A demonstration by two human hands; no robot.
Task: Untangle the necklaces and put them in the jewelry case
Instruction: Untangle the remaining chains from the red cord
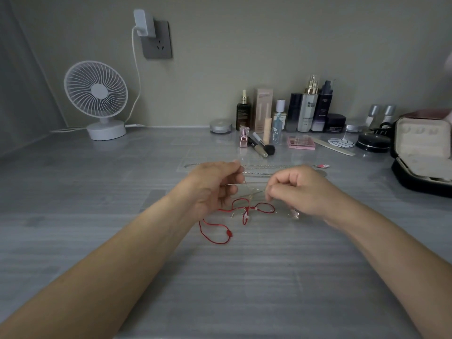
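A tangle of necklaces lies mid-table: a red cord necklace with a small red bead loops toward me, knotted with thin silver chains. My left hand pinches a silver chain at its fingertips. My right hand pinches the same chains a short way to the right, stretching them between both hands. Behind the hands two silver chains lie straight across the table, one ending in a red-and-white charm. The open jewelry case, black outside and cream inside, stands at the right edge.
A white desk fan stands at the back left, its cable running to a wall charger. Cosmetic bottles, a pink palette, a makeup brush, a nail file and compacts line the back right.
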